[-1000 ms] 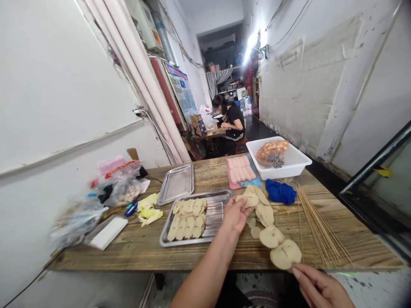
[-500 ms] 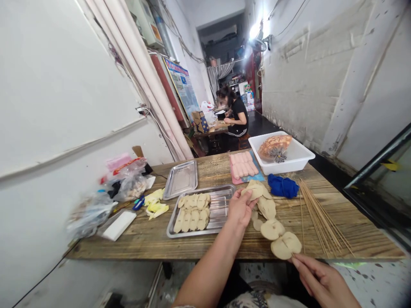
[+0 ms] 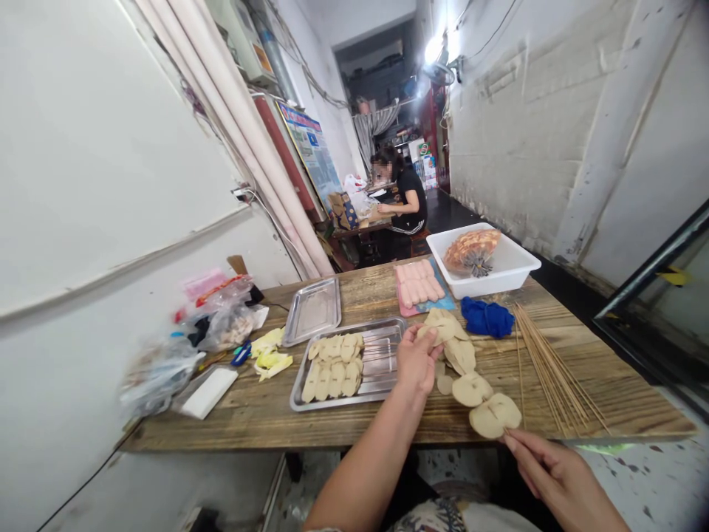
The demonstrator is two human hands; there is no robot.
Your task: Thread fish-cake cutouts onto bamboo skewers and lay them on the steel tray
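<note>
My right hand (image 3: pixel 554 469), at the table's front edge, pinches the end of a bamboo skewer. Thin beige round slices (image 3: pixel 495 415) are threaded along that skewer, lying away from the hand in a row. At the far end of the row, my left hand (image 3: pixel 416 360) closes its fingers on a beige slice (image 3: pixel 442 326); the skewer's tip is hidden there. Left of that hand, a metal tray (image 3: pixel 382 367) carries finished-looking skewers (image 3: pixel 335 366) of the same folded slices. Loose bamboo skewers (image 3: pixel 554 373) lie spread to the right.
Behind my hands are a pack of pink sausages (image 3: pixel 418 283), a blue cloth (image 3: pixel 487 318) and a white tub (image 3: pixel 487 284) holding a bundle of skewers. A second metal tray (image 3: pixel 313 310), yellow gloves (image 3: pixel 271 353) and plastic bags (image 3: pixel 158 373) lie left. A person (image 3: pixel 407 196) sits farther back.
Both hands keep their grip, and the skewer of slices stays almost in place. The view has shifted slightly. The seated person's arm in the background has moved a little.
</note>
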